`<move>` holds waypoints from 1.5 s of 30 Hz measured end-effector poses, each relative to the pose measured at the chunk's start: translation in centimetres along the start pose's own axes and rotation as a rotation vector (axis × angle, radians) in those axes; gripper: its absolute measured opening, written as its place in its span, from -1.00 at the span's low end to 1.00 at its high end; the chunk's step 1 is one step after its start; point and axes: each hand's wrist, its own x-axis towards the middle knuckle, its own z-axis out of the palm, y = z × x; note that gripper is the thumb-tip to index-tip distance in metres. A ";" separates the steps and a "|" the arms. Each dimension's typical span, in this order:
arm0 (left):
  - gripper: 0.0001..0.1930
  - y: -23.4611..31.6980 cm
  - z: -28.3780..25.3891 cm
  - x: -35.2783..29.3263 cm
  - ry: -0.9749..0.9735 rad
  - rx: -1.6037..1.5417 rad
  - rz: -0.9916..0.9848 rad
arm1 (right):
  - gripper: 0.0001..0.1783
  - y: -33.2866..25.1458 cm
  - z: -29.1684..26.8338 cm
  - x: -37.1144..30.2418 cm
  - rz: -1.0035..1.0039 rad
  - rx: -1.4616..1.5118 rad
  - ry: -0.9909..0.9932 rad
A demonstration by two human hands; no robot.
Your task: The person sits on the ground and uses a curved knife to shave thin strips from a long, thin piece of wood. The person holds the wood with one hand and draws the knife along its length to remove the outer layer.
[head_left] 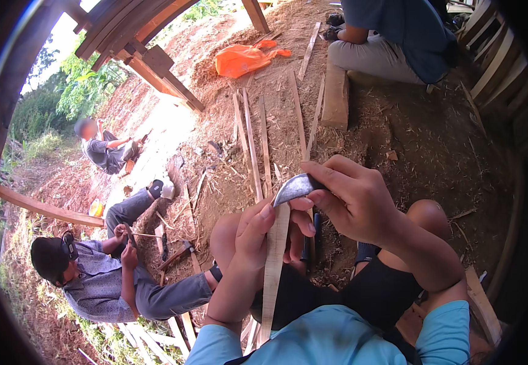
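Observation:
My left hand (256, 236) is closed around a pale, flat wooden strip (273, 274), which runs from my fingers down toward my blue shirt. In my right hand (350, 199) is a knife with a short, curved grey blade (296, 187). Its handle is mostly hidden by my fingers. The blade lies across the strip's upper end, close to my left thumb and fingertips. Both hands are together above my bent knees.
Long wooden strips (251, 146) lie on the shaving-covered ground ahead, near an orange plastic bag (242, 59). A hammer (177, 254) rests at left by a seated co-worker (102, 274). Other people sit at far left and far right. A wooden block (335, 97) stands ahead.

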 end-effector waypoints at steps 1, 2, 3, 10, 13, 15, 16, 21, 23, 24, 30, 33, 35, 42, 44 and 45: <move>-0.45 -0.1 0.0 0.0 0.031 0.001 0.004 | -0.63 0.1 0.0 0.0 -0.010 -0.002 0.015; -0.46 -0.4 -0.2 0.1 0.062 0.002 0.007 | -0.63 0.0 -0.1 0.1 -0.011 -0.006 0.003; -0.47 -0.6 -0.4 0.0 0.095 0.005 0.010 | -0.64 0.0 -0.1 0.1 -0.012 -0.007 -0.009; -0.49 -0.3 -0.5 -0.4 0.041 0.131 -0.043 | -0.59 -0.2 -1.4 -0.1 -0.016 0.028 -0.103; -0.53 0.3 0.8 -0.3 0.124 0.218 -0.144 | -0.64 0.3 -1.6 0.0 0.012 0.018 -0.125; -0.56 0.6 1.4 0.0 0.140 0.175 -0.203 | -0.64 0.8 -1.7 0.2 0.023 0.028 -0.159; -0.57 0.7 1.4 0.1 0.138 0.159 -0.222 | -0.64 1.1 -1.7 0.2 0.030 0.030 -0.176; -0.62 0.7 0.7 0.2 0.099 0.119 -0.222 | -0.64 1.4 -1.6 0.5 0.022 0.053 -0.240; -0.64 1.0 1.3 0.3 0.202 0.158 -0.219 | -0.63 1.3 -1.5 0.7 0.038 0.022 -0.264; -0.64 1.1 1.8 0.4 0.253 0.177 -0.218 | -0.63 1.3 -1.4 0.8 0.046 -0.004 -0.271; -0.73 0.4 1.1 0.4 0.244 0.181 -0.213 | -0.57 1.5 -0.7 1.1 0.043 -0.013 -0.258; -0.76 -1.3 -0.4 0.3 0.120 0.115 -0.155 | -0.54 1.8 -0.7 1.5 0.037 0.001 -0.239; -0.77 -1.6 -0.4 0.2 0.137 0.126 -0.167 | -0.53 1.8 -0.5 1.8 0.048 0.000 -0.247; -0.73 -1.2 -0.8 0.2 0.131 0.060 -0.175 | -0.56 2.3 0.3 1.8 0.063 -0.026 -0.089; -0.71 -1.4 -0.1 -0.6 0.015 0.114 -0.251 | -0.58 4.3 0.4 2.3 0.114 -0.152 0.087; -0.70 -1.5 0.3 -1.1 -0.040 0.141 -0.284 | -0.59 5.6 -0.2 3.0 0.167 -0.253 0.181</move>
